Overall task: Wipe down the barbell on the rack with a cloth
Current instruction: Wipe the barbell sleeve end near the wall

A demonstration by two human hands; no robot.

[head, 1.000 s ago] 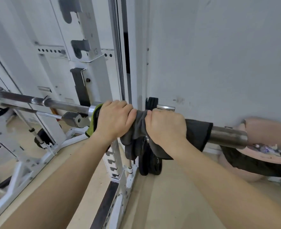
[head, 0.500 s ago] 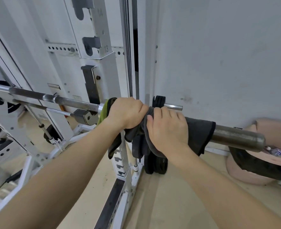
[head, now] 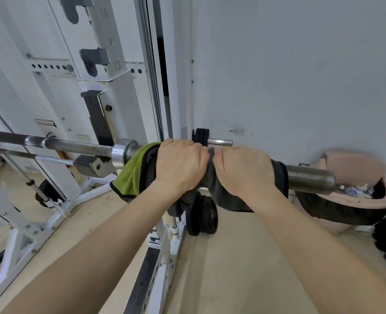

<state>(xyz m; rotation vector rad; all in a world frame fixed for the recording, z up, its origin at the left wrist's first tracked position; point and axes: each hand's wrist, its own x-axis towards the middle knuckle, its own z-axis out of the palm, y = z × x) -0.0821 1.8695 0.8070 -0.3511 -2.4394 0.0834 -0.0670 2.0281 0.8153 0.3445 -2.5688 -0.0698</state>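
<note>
The left hand (head: 180, 164) and right hand (head: 244, 171) clench a soft dark cloth (head: 279, 177) (green underside) around the cylindrical steel barbell (head: 309, 179), which runs horizontally left to right.

- Barbell (head: 74, 147): metal; the shaft is dark and roughly knurled, the collar bright and polished, the sleeve end dull grey and smooth.
- Cloth (head: 133, 175): soft matt fabric, green on one face, dark grey on the other.
- Rack (head: 125, 105): white-painted metal with a slight sheen.
- Weight plates (head: 206, 215): matt black.
- Floor (head: 232, 268): pale, smooth, wood-look.
</note>
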